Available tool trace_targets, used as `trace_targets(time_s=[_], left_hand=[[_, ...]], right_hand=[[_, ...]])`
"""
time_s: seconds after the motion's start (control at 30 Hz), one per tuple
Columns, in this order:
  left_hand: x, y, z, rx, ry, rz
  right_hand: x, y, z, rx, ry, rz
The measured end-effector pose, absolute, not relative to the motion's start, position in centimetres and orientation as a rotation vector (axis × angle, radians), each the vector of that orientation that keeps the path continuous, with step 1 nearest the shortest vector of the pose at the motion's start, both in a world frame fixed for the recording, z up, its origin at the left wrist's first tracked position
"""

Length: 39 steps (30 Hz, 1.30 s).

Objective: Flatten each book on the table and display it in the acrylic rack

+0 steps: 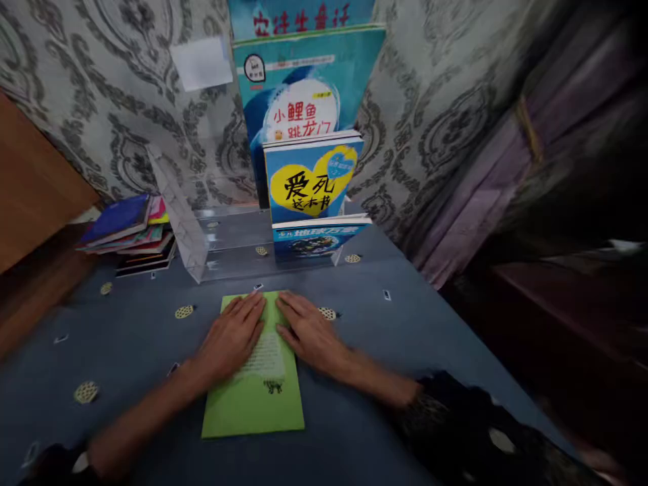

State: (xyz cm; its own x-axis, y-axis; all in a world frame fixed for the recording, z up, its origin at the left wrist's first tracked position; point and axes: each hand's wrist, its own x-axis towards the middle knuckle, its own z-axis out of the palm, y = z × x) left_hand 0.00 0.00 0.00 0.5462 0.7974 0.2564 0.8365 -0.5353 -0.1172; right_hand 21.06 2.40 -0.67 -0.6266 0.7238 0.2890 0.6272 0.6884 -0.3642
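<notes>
We judge the step in hand to be steadying or smoothing the green book (253,412), which lies flat on the table (354,385) just before us. Lifting it from here, we think, would call for fingers under an edge, since both hands only bear on its top.

From the left, we see a loose pile of books (126,229), then the end panel of a clear stand (177,209). Our left hand (235,334) comes in on a slant, palm down, fingers straight and close together, laid over the upper left of the green cover; it is flat and grips nothing. Between the hands we make out a pale panel of small print. Our right hand (311,331) mirrors it, fingertips on the upper right corner, thumb spread from the fingers, palm out past the book's right edge, also gripping nothing. Behind, the blue book with a yellow heart (312,179) leans upright among others.
</notes>
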Motion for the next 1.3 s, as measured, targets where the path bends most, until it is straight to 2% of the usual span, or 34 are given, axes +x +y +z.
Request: trace_targets(time_s=[0.37,0.9,1.3], left_hand=[[-3.0,-1.7,-0.1,-2.358,-1.594,-0.322],[-1.1,0.0,-0.6,-2.604,-1.545,-0.431],[1.1,2.4,0.4,-2.884,-1.382,-0.402]], right_hand=[[21.0,2.9,-1.4,-1.093,-2.418,0.304],[21.9,2.7,-2.1,-0.987,-2.365,0.365],[22.2,2.1,-0.6,-0.962,-2.397,0.357]])
